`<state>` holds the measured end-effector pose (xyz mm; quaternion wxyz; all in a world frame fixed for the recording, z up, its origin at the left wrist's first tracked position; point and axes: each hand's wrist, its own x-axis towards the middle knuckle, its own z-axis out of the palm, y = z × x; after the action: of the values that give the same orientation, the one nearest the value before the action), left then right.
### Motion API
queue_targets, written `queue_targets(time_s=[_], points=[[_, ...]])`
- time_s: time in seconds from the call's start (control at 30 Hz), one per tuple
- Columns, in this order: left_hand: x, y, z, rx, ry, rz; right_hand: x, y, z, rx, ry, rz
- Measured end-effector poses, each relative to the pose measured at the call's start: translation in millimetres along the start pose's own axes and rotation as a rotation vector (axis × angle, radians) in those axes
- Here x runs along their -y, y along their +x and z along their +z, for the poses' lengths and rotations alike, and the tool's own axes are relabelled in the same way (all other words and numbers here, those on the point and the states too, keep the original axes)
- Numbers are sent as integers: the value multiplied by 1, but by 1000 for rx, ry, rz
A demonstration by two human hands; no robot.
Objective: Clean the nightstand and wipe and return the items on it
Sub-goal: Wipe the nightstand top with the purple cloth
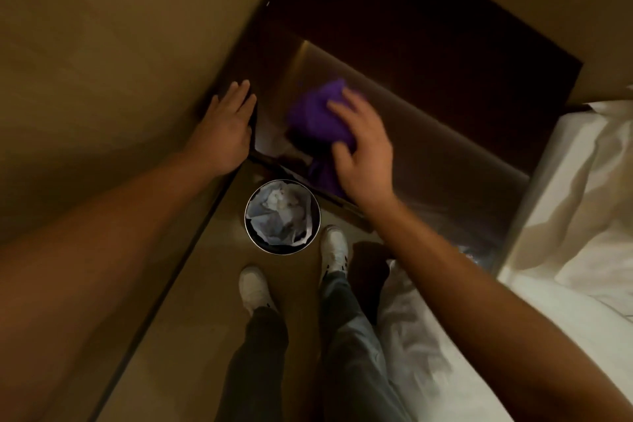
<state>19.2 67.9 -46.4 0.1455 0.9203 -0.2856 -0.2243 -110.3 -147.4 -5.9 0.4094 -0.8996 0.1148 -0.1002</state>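
The nightstand (428,134) has a dark glossy top and stands between the wall and the bed. A crumpled purple cloth (315,113) lies on its near left part. My right hand (363,147) rests on the cloth, fingers spread over it and pressing it to the surface. My left hand (229,127) lies flat, fingers apart, on the nightstand's left edge by the wall and holds nothing. No other items show on the top.
A round metal waste bin (283,216) with a plastic liner and crumpled paper stands on the floor just before the nightstand. My white shoes (253,288) are behind it. The bed with white sheets (582,216) is at the right. A beige wall (102,62) runs along the left.
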Motion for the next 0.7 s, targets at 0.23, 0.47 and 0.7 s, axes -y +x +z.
queue_targets(time_s=[0.23, 0.47, 0.7], points=[[-2, 2, 7, -35, -14, -33, -54, 150, -31, -76, -182, 196], [-4, 0, 7, -33, 17, -43, -65, 200, -2, 278, -491, 88], [-5, 2, 1, -50, -121, -45, -23, 120, 33, 511, -455, -214]])
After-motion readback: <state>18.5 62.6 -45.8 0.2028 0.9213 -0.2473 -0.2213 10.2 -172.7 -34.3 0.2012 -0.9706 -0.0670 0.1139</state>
